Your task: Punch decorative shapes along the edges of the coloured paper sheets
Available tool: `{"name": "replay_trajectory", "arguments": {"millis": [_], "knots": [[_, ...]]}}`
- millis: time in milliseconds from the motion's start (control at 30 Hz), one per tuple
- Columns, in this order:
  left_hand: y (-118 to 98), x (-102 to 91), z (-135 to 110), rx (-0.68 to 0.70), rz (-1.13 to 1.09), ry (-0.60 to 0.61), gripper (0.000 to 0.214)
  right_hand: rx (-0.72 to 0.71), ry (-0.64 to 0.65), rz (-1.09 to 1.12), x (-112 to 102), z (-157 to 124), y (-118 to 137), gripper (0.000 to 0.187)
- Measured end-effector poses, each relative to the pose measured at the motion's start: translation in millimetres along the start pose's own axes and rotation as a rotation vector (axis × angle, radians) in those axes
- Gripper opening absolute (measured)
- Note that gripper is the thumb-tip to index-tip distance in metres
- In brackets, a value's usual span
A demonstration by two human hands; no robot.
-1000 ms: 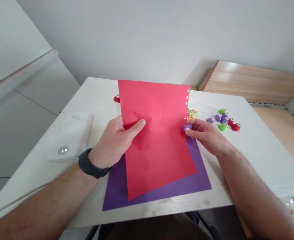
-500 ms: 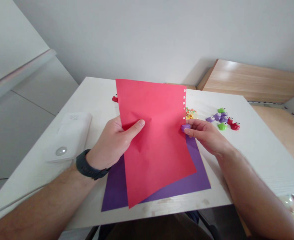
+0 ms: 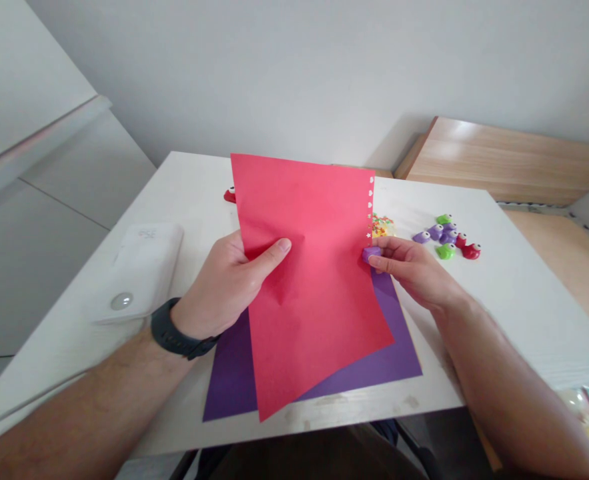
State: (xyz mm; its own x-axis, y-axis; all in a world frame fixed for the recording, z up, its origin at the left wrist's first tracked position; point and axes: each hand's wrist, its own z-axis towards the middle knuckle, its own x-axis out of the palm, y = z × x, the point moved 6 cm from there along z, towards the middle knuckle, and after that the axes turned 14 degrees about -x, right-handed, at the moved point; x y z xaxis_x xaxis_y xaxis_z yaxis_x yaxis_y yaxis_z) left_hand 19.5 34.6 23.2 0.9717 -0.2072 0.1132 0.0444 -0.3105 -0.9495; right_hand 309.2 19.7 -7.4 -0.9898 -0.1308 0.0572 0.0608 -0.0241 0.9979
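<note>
My left hand [image 3: 231, 283] grips a sheet of red paper [image 3: 319, 287] by its left side, thumb on the front and fingers hidden behind. The sheet is raised above the table and tilted toward me. Small heart and star holes run down the upper right edge. My right hand [image 3: 407, 270] is closed on a small purple paper punch [image 3: 372, 255], which sits over that edge just below the lowest star hole. Under the red sheet, a purple sheet [image 3: 394, 340] lies on the table.
At the right of the white table [image 3: 514, 313] are several purple, green and red punches [image 3: 447, 237]. Colourful paper bits [image 3: 384, 227] lie behind my right hand. A red punch [image 3: 229, 195] is partly hidden at the back left. A white device [image 3: 141, 273] with a cable stands left.
Both hands keep their grip, the purple punch staying at the same place on the edge. The red sheet's top has shifted very slightly upward.
</note>
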Motion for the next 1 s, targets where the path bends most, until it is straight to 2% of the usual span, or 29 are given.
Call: {"name": "replay_trajectory", "arguments": {"millis": [233,533,733,1000], "knots": [[-0.2,0.4,-2.1,-0.015,0.024,-0.034,0.031,-0.002,-0.020,-0.019,0.7,0.1,-0.8,0.034],[-6.6,3.1,-5.6,-0.070,0.073,-0.011,0.032,-0.045,-0.005,-0.099,3.8,1.3,0.4,0.035],[-1.7,2.9,-4.5,-0.019,0.043,0.013,0.042,-0.039,-0.021,-0.101,5.7,0.5,1.3,0.034],[1.7,0.3,-3.3,-0.011,0.044,-0.004,0.038,-0.057,-0.037,-0.096,6.2,2.1,1.1,0.030]]}}
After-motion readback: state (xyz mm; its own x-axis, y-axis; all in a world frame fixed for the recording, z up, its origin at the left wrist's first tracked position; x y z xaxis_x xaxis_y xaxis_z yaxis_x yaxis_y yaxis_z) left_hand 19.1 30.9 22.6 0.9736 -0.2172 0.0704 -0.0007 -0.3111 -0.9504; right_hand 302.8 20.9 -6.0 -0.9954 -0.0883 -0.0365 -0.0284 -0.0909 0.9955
